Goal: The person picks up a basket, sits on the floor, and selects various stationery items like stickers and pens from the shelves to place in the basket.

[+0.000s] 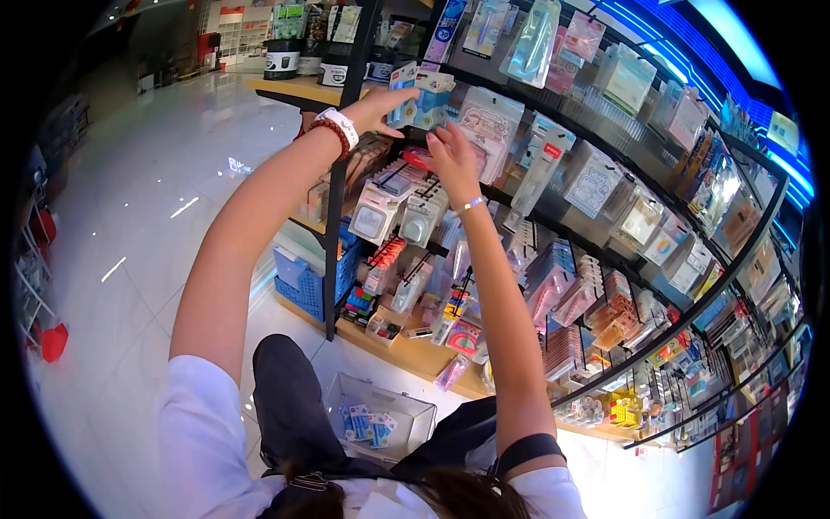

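Both my arms reach up to the hanging display. My left hand (378, 110), with a white band and a red-brown bracelet at the wrist, has thumb and fingers spread around the edge of blue-and-white packs (432, 99) on a hook; whether it grips one is not clear. Lower and to the right, my right hand (455, 164) has bent fingers beside a red item (418, 157); what is between its fingers is hidden. Boxed white items (377, 213) hang below the hands. A clear bin (406, 419) between my legs holds several blue-and-white packs (367, 426).
A black shelf post (335, 216) stands beneath my left forearm, with a wooden shelf (304, 88) bearing dark jars at its left. A blue basket (316, 281) sits low by the post. Dense rows of hanging packs extend right, crossed by a black curved rail (670, 318).
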A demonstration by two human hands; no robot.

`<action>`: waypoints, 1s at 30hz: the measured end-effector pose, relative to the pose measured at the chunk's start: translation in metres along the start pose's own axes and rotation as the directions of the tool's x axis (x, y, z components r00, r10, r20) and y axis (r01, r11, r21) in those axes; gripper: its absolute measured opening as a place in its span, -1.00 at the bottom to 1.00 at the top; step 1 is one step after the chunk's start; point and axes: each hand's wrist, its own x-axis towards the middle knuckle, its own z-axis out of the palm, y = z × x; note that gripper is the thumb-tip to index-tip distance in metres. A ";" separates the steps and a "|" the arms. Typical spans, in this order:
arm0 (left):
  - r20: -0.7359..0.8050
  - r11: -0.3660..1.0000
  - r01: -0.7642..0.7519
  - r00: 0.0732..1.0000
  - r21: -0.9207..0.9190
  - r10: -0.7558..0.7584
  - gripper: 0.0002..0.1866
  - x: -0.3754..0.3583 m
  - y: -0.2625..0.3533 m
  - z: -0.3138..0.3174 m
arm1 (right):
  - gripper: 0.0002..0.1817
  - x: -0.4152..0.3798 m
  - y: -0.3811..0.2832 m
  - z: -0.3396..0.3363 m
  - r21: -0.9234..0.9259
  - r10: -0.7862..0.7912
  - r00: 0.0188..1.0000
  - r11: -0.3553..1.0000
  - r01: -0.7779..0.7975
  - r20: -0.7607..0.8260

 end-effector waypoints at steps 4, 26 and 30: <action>0.046 0.990 0.117 0.992 0.078 -0.121 -0.65 0.003 0.004 -0.005 | -0.44 0.025 -0.001 0.033 0.399 0.135 0.990 0.906 -0.142 0.045; 0.907 0.678 -0.713 0.386 0.179 0.167 -0.14 -0.352 -0.157 0.276 | -0.71 -0.457 0.224 -0.051 -0.880 0.785 0.501 0.466 -0.089 0.365; 0.980 0.786 -0.590 0.164 0.185 -0.108 -0.64 -0.357 -0.235 0.320 | -0.72 -0.508 0.251 -0.068 -0.930 0.887 0.393 0.328 -0.164 0.244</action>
